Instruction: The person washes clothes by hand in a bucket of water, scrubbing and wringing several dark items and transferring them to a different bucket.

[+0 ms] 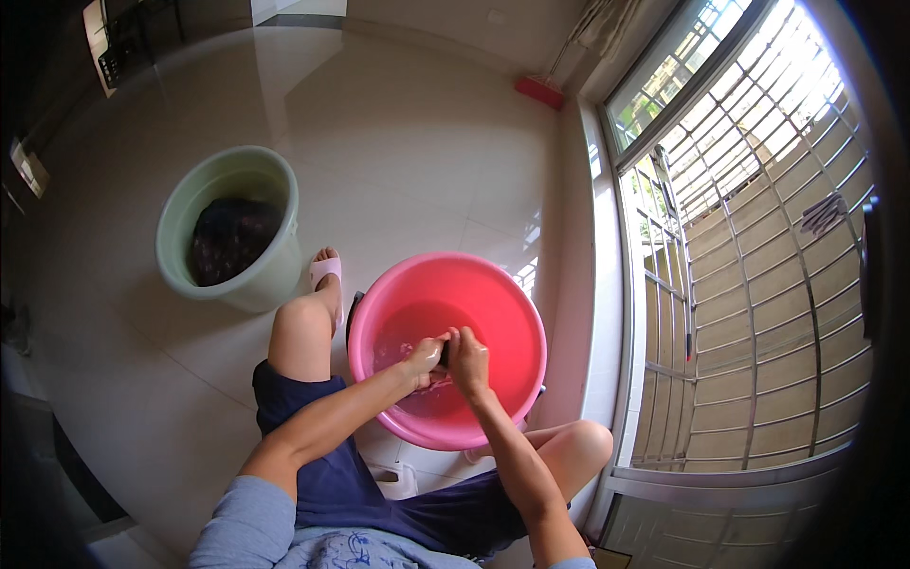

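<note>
A pink plastic bucket [508, 313] stands on the floor between my knees, with water [426, 405] inside. Over the water, both hands are close together near the middle of the bucket. My left hand [426, 359] looks wet and grips one side of a small dark item [445, 354], perhaps cloth. On its other side my right hand [469, 359] is closed around it, fingers curled. Most of the dark item is hidden by my fingers, so I cannot tell exactly what it is.
A pale green bucket [288, 263] holding dark wet-looking cloth [234, 238] stands at the left beyond my slippered foot [327, 274]. A red broom [540, 91] rests by the far wall. Along the right runs a window with metal bars [746, 284]. A white plastic object [394, 480] lies between my legs.
</note>
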`<state>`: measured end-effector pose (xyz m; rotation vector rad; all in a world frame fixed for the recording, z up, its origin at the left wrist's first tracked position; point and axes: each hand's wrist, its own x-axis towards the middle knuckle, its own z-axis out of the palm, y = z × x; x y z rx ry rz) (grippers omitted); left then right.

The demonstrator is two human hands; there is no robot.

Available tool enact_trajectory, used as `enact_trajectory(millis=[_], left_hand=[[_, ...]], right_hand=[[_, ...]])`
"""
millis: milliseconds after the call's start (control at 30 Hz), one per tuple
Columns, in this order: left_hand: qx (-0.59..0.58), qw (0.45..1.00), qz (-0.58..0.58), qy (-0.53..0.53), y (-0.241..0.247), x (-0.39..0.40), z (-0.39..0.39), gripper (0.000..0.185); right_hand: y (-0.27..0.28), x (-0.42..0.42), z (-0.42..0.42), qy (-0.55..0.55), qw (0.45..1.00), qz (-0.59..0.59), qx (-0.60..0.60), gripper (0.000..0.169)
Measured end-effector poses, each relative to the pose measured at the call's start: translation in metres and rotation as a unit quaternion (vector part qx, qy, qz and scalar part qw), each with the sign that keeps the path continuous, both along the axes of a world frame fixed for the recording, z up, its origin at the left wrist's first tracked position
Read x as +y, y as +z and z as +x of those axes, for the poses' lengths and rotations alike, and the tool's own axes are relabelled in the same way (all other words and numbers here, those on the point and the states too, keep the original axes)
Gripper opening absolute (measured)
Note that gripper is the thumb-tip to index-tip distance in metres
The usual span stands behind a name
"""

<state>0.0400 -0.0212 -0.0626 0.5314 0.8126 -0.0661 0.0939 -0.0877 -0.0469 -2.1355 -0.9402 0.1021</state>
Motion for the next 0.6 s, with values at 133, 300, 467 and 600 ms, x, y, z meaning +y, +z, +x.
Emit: enact_trajectory(millis=[133, 300, 467, 600], left_hand=[[-0.131, 0.987, 0.08, -0.055, 0.023, 0.019, -0.011, 0.025], [-0.166, 0.955, 0.246, -0.011, 0.024, 0.034, -0.01, 0.019], [-0.098, 0.98, 0.171, -0.028, 0.003, 0.032, -0.007, 0.008], [-0.166, 0.986, 0.03, 0.004, 0.001, 0.027, -0.005, 0.012]], right_hand=[[0.01, -0.013, 0.022, 0.012, 0.975, 0.012, 0.223, 0.025], [0.015, -0.023, 0.032, 0.064, 0.87, 0.075, 0.484, 0.023], [0.021, -0.02, 0.034, 0.012, 0.892, 0.188, 0.411, 0.01], [0.034, -0.004, 0.003, 0.04, 0.983, 0.145, 0.106, 0.016]])
